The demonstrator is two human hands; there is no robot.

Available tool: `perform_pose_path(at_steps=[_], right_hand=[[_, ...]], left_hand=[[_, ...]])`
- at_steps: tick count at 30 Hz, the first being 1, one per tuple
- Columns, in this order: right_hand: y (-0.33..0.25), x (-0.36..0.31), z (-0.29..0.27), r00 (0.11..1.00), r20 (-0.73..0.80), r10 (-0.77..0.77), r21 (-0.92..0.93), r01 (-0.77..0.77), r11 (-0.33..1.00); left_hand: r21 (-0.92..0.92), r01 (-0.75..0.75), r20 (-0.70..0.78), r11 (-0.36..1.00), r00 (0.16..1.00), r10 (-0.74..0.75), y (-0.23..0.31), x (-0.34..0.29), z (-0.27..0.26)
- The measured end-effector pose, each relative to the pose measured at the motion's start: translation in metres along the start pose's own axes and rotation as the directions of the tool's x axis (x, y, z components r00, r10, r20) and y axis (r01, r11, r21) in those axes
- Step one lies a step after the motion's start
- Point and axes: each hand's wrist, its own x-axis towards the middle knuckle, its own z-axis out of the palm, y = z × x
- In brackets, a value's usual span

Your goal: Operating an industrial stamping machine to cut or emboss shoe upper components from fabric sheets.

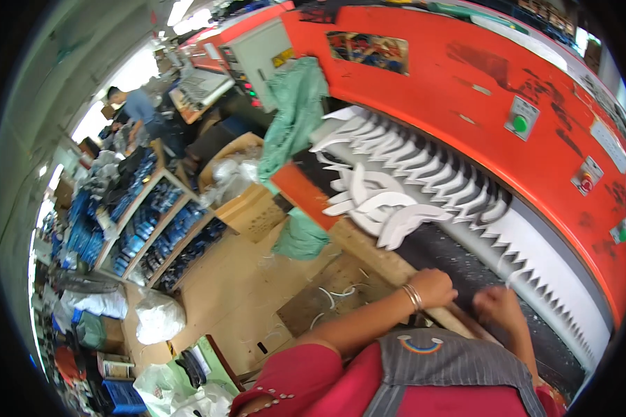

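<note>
Black cutting bed (452, 257) under both hands, cluttered workshop floor (236, 285) beside.

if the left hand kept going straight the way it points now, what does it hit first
Probably the dark machine bed just past its knuckles. The left hand rests at the wooden front edge, pointing toward the white sheet with the jagged cut edge, which would come next. Depth is hard to judge in this fisheye view.

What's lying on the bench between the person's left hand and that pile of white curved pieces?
In the head view, only bare dark bench surface and its wooden front edge lie between the left hand and the white curved pieces.
</note>
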Motion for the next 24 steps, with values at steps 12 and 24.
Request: perform_pose_path(at_steps=[12,24], right_hand=[[0.018,0.257,-0.03,0.847,-0.532,0.013,-0.078,-0.064,0.995],[0.044,0.24,-0.029,0.693,-0.72,0.04,0.005,-0.052,0.999]], left_hand=[[0.076,-0.25,-0.448,0.965,0.856,0.257,-0.092,0.154,-0.03],[0.197,-0.274,-0.534,0.941,0.775,0.337,-0.075,0.185,-0.008]])
